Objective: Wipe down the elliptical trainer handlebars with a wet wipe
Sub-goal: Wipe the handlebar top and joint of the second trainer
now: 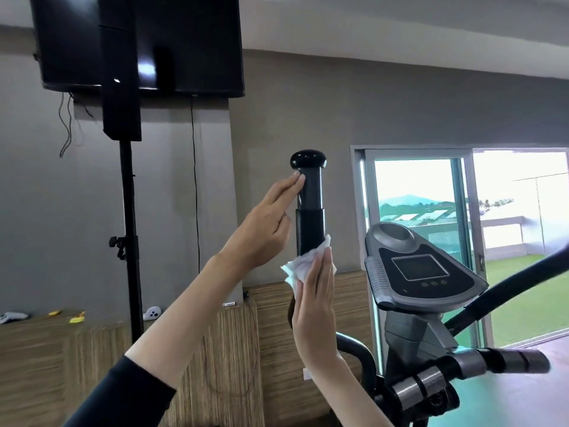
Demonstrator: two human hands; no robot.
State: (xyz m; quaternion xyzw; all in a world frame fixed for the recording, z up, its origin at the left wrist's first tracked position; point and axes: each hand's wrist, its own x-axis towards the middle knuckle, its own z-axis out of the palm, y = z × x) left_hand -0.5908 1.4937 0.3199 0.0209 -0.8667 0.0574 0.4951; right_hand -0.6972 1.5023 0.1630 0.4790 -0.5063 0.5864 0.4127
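Observation:
The left upright handlebar (310,192) of the elliptical trainer is black with a rounded knob on top, standing at the centre of the head view. My left hand (264,223) rests flat against its left side, fingertips just under the knob, fingers straight. My right hand (315,306) presses a crumpled white wet wipe (300,266) against the bar's lower part, hiding the bar below. The other black handlebar (505,291) curves up at the right edge.
The trainer's grey console (421,269) with a small screen stands to the right, fixed grip bars (468,368) below it. A black speaker on a stand (127,211) and a wall television (184,44) are on the left. A wooden counter (92,349) runs behind. A glass sliding door (462,229) is at right.

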